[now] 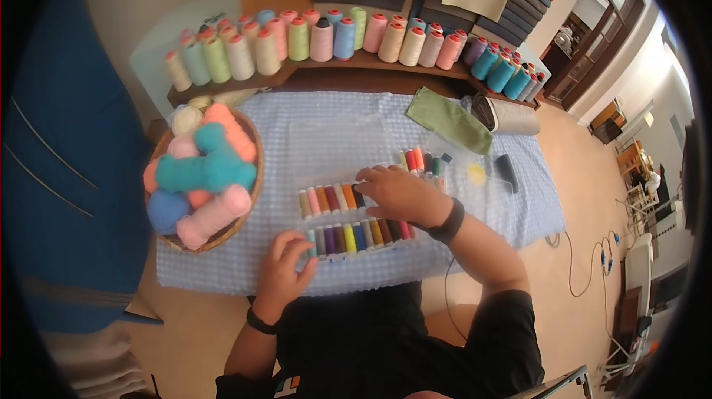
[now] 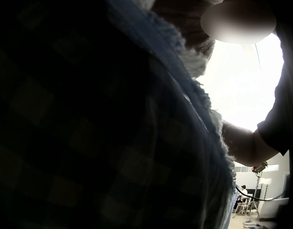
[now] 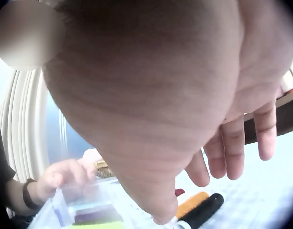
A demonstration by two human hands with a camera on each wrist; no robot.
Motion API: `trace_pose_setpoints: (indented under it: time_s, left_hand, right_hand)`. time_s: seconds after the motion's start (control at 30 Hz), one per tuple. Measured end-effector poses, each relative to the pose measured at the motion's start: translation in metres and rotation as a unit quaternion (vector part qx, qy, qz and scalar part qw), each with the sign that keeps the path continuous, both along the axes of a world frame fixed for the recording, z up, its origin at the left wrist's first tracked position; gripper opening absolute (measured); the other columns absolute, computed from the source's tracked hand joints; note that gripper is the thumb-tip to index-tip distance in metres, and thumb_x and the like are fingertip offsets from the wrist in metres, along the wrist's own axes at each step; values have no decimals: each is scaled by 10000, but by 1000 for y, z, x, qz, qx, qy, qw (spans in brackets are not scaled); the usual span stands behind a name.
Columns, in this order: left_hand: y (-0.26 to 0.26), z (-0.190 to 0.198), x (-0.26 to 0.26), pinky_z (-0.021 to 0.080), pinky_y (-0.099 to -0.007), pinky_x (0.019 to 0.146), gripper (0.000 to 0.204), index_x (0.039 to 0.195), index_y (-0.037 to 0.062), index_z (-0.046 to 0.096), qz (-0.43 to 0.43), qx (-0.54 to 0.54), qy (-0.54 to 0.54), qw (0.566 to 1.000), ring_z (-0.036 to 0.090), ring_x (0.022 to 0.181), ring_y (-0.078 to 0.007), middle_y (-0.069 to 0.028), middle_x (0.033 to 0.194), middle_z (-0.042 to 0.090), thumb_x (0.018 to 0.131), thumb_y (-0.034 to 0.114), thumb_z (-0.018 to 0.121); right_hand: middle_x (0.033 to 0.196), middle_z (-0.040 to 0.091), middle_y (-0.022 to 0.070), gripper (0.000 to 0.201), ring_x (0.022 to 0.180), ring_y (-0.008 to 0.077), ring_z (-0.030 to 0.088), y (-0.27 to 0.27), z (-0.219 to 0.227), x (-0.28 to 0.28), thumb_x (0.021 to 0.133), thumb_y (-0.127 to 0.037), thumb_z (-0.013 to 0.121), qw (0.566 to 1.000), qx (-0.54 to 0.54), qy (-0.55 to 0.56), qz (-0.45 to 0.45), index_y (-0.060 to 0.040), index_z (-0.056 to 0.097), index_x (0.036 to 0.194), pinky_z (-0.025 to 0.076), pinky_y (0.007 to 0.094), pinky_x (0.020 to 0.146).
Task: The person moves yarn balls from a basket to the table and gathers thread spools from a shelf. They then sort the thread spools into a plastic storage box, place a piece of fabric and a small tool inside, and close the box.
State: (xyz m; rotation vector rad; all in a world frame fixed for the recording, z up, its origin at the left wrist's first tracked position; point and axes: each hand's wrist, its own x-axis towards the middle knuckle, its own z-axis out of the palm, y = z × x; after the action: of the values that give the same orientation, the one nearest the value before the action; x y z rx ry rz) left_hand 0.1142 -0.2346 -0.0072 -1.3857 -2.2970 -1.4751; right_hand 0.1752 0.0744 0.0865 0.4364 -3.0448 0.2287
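Note:
In the head view, a row of thread spools [image 1: 325, 200] in several colours lies on the checked cloth. My right hand [image 1: 404, 193] hovers over its right end, fingers extended and apart. Close by its thumb in the right wrist view are a black spool [image 3: 203, 212] and an orange spool [image 3: 190, 205]. Nearer the body, a clear plastic box [image 1: 341, 256] contains another row of spools [image 1: 350, 239]. My left hand [image 1: 284, 269] is at that box's left end, fingers loosely bent, index fingertip right by the pale spool there. The left wrist view shows mostly dark cloth.
A basket [image 1: 257, 169] of yarn stands left. Behind the rows lies a clear lid [image 1: 337, 143]; more spools [image 1: 421, 162] sit right. Green fabric [image 1: 449, 119], a fabric roll [image 1: 508, 116] and a dark cylinder [image 1: 507, 173] are farther right. Thread cones [image 1: 343, 39] line the back shelf.

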Motion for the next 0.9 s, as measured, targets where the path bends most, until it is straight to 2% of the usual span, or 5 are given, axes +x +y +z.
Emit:
trace_pose_setpoints:
  time_s: [0.27, 0.47, 0.67, 0.77, 0.9]
  left_hand:
    - [1, 3, 1, 577, -428, 887, 263, 1108, 47, 708, -4, 6, -10, 1000, 684, 1069, -353, -142, 1211, 622, 862, 85, 792]
    - [1, 2, 0, 580, -425, 880, 258, 1105, 46, 711, -4, 4, 1, 1000, 686, 1069, -352, -140, 1206, 618, 860, 79, 787]
    - [2, 1, 0, 583, -424, 885, 258, 1102, 38, 709, -2, -6, 1, 1000, 685, 1073, -356, -151, 1213, 607, 857, 75, 780]
    - [5, 6, 1, 555, -433, 921, 239, 1092, 23, 704, -1, -11, 8, 1000, 664, 1061, -344, -158, 1198, 595, 863, 75, 747]
    - [5, 7, 2, 543, -434, 926, 240, 1092, 18, 701, 7, -17, 19, 1000, 646, 1053, -351, -168, 1177, 593, 862, 76, 737]
  right_hand:
    - [1136, 662, 88, 410, 1094, 290, 672, -4, -21, -5, 799, -221, 878, 999, 39, 16, -13, -54, 706, 1131, 533, 426, 930]
    - [1167, 670, 140, 469, 1103, 323, 666, -9, -6, -5, 847, -240, 846, 997, 16, -74, -22, -30, 673, 1229, 502, 417, 985]
    - [1119, 692, 140, 405, 1100, 354, 672, 27, 35, 2, 823, -198, 851, 993, -105, 48, -19, -41, 678, 1154, 524, 455, 953]
    - [1175, 691, 147, 413, 1141, 383, 659, 67, 64, 9, 841, -178, 845, 971, -130, 174, -99, -45, 670, 1191, 519, 451, 991]
    - [1210, 695, 127, 417, 1164, 368, 660, 124, 55, 3, 852, -204, 847, 961, -113, 125, -220, -78, 679, 1212, 501, 477, 1007]
